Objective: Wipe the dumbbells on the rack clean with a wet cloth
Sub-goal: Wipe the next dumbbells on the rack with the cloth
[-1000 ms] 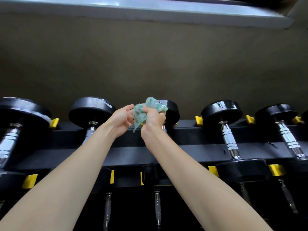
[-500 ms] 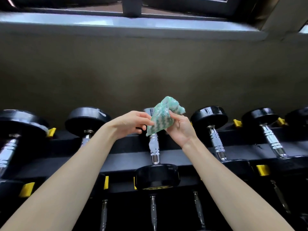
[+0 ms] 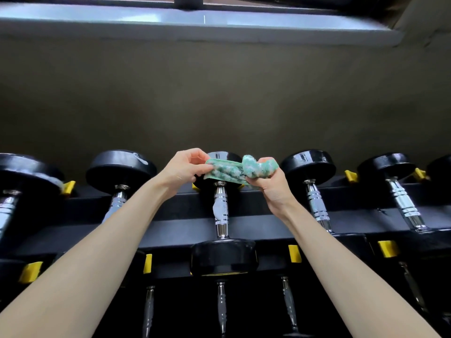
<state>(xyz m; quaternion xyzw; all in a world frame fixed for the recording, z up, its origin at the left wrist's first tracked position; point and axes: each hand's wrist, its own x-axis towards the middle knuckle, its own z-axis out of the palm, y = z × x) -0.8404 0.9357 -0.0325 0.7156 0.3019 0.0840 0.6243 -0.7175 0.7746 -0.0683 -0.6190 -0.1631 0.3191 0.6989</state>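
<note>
Both ends pinched: my left hand [image 3: 181,168] and right hand [image 3: 271,185] stretch the cloth [image 3: 229,170] over the middle dumbbell [image 3: 220,211], presumably for wiping.

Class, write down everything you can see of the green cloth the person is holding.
The cloth is a green-and-white patterned rag, towel-like and fluffy, stretched sideways between both hands. The left hand pinches its flatter end; the right hand grips its bunched end. It is held in front of the far head of the middle dumbbell; whether it touches that head cannot be told.
</note>
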